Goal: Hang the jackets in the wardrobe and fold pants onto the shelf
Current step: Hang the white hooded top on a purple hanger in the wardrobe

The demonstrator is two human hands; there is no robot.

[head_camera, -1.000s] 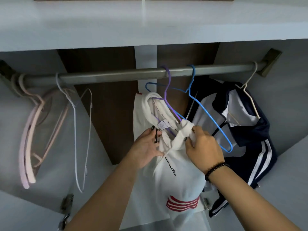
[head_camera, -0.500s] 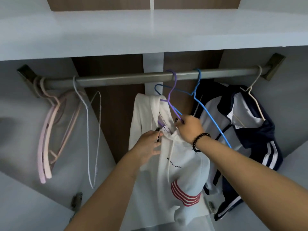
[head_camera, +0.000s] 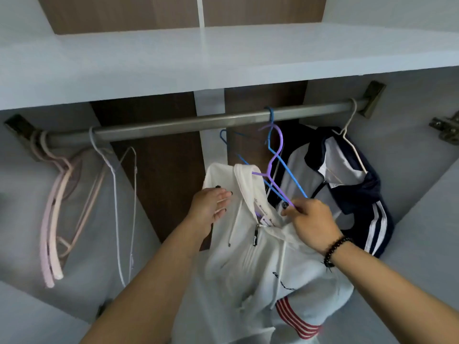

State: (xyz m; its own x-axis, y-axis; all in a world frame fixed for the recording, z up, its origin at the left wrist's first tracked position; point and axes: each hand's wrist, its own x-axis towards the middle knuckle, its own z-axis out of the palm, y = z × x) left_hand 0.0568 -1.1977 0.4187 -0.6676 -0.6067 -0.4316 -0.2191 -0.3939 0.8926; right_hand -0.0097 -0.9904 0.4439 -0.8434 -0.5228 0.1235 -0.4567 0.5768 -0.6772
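A white hooded jacket (head_camera: 250, 256) with red stripes low down hangs on a purple hanger (head_camera: 273, 160) in the middle of the wardrobe. The purple hook sits just below the grey rail (head_camera: 173, 127), not over it. My right hand (head_camera: 310, 219) pinches the lower right arm of that hanger, next to an empty blue hanger (head_camera: 285, 167) hooked on the rail. With straight fingers, my left hand (head_camera: 211, 207) rests flat on the jacket's left shoulder. A navy and white jacket (head_camera: 352, 194) hangs at the right on a white hanger.
Pink hangers (head_camera: 54, 219) and a thin white wire hanger (head_camera: 116, 194) hang at the rail's left end. A white shelf (head_camera: 223, 58) runs above the rail. White side walls close in on both sides, with a metal hinge (head_camera: 447, 127) at the right.
The purple hanger's hook has come off the rail and dropped just below it. My right hand moved from the collar to the hanger's arm. My left hand let go and flattened on the shoulder.
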